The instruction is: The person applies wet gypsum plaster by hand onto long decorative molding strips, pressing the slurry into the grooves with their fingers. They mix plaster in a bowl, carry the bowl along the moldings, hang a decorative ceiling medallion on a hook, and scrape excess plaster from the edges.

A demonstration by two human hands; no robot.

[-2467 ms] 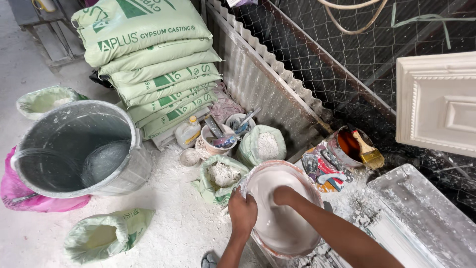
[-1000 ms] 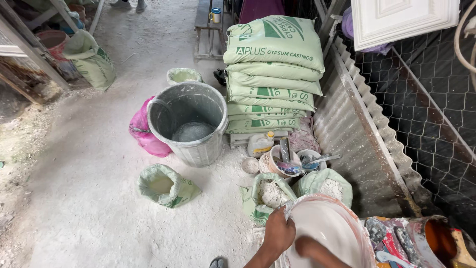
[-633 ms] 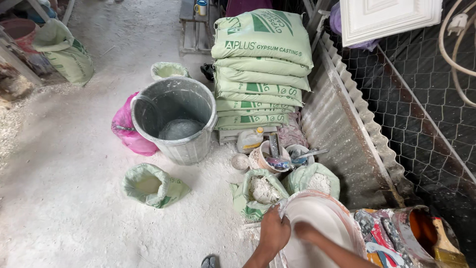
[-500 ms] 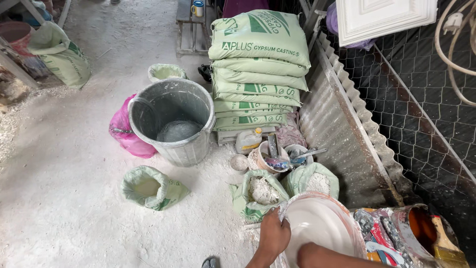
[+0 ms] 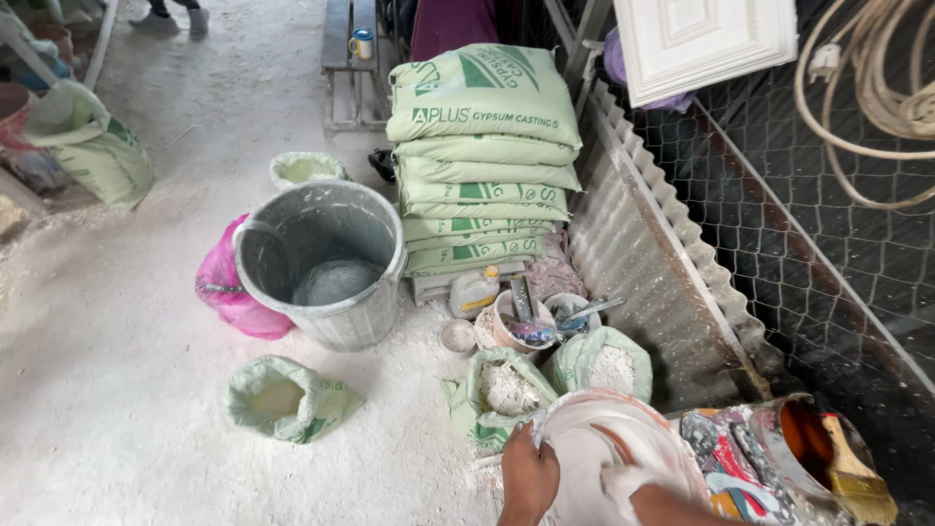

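The left hand (image 5: 529, 474) grips the near bowl (image 5: 623, 458) by its rim; the right hand (image 5: 623, 482), plaster-coated, rests open inside. Tilted, the bowl could spill.

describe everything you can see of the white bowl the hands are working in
The bowl is round, shallow and flexible-looking, pinkish at the rim and coated all over with white plaster. It sits low at the bottom edge of the view, tilted toward the person, partly cut off. The left hand grips its near left rim; the right hand, smeared white, presses inside it. An open green sack of powder lies just behind it.
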